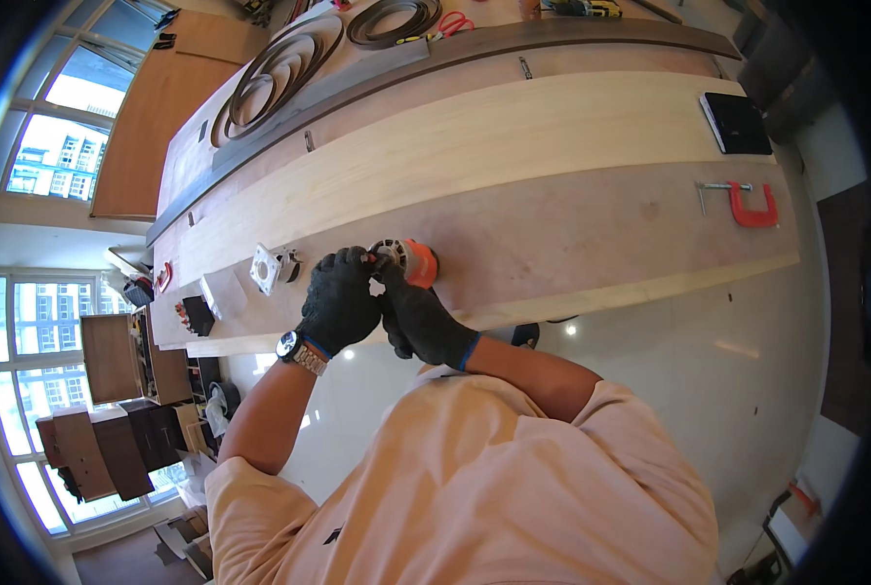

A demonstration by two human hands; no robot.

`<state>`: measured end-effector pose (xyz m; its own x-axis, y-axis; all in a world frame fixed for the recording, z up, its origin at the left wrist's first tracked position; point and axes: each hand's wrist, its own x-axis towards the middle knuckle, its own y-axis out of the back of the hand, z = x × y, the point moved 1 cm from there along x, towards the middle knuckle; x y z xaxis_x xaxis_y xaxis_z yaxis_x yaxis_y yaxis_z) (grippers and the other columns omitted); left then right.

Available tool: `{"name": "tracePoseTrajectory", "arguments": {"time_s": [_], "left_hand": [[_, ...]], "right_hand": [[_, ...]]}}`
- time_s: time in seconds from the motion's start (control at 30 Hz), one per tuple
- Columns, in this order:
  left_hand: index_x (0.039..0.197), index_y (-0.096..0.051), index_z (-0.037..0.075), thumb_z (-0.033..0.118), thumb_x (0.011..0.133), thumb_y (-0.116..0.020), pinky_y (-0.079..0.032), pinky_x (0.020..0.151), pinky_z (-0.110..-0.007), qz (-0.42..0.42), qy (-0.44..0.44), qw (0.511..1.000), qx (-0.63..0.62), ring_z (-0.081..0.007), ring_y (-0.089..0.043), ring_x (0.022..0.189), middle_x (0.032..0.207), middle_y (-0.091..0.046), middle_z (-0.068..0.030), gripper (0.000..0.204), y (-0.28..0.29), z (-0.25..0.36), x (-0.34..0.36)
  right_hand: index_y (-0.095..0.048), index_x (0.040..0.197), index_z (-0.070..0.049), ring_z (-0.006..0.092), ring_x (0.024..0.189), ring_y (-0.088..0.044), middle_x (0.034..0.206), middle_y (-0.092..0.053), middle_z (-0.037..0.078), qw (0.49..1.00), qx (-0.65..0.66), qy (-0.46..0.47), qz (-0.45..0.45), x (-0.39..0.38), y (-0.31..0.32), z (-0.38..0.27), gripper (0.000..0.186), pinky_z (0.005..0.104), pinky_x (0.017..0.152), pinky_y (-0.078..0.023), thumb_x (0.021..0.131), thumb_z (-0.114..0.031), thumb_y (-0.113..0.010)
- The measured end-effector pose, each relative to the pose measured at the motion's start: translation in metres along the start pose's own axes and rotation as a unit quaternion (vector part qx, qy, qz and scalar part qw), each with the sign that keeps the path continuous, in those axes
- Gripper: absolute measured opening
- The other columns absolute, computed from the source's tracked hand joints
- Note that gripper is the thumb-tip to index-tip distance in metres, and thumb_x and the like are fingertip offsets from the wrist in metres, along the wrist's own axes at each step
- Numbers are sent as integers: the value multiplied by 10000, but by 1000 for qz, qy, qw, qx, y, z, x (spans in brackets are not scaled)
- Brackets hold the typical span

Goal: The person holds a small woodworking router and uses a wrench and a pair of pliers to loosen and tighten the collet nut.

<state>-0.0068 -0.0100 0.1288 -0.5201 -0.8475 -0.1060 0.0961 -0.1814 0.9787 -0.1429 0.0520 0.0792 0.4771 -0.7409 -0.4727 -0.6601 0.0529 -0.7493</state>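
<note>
The orange power tool (423, 263) sits at twelve o'clock from your right hand (428, 322), likely heavy and rigid, best gripped around its middle. Your left hand (341, 304) bunches its fingers by the tool's nine-o'clock end; what either pinches, I cannot tell.

You're getting bright daylight from windows (53, 302) beyond the left edge of the workbench (572, 219), whose long edges are bowing.
</note>
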Motion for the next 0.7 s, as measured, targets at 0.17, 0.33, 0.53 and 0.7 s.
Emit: {"name": "tracePoseTrajectory", "arguments": {"time_s": [0.17,0.33,0.53,0.7], "left_hand": [[1146,-626,18,135,690,-853,-476,932,-508,-19,4,1000,6,-425,-592,1078,1115,-623,-202,523,-2,1,-3],[1156,-641,30,138,684,-862,-470,944,-504,-8,-38,999,5,-418,-582,1074,1132,-613,-190,532,-2,-3,-6],[1110,-664,50,186,692,-875,-473,927,-502,-31,-24,999,-4,-409,-596,1060,1098,-633,-176,488,5,-1,3],[1116,-671,38,136,717,-806,-507,859,-504,-87,7,995,-38,-400,-639,1028,1044,-686,-190,432,19,8,12]], "right_hand": [[-439,715,-178,97,366,-310,519,-349,-41,999,10,-50,-7,3,9,4,641,292,357,-236,980,-761,-464],[-453,726,-180,80,394,-319,527,-337,-53,992,-121,23,-2,3,10,4,635,282,376,-234,993,-756,-436],[-465,729,-169,100,414,-334,546,-347,-44,995,-36,-87,-27,4,17,-7,655,279,411,-278,1011,-755,-383],[-486,701,-148,122,390,-350,497,-384,0,997,-34,-62,-18,-12,16,-13,684,295,398,-294,1000,-758,-403]]}}
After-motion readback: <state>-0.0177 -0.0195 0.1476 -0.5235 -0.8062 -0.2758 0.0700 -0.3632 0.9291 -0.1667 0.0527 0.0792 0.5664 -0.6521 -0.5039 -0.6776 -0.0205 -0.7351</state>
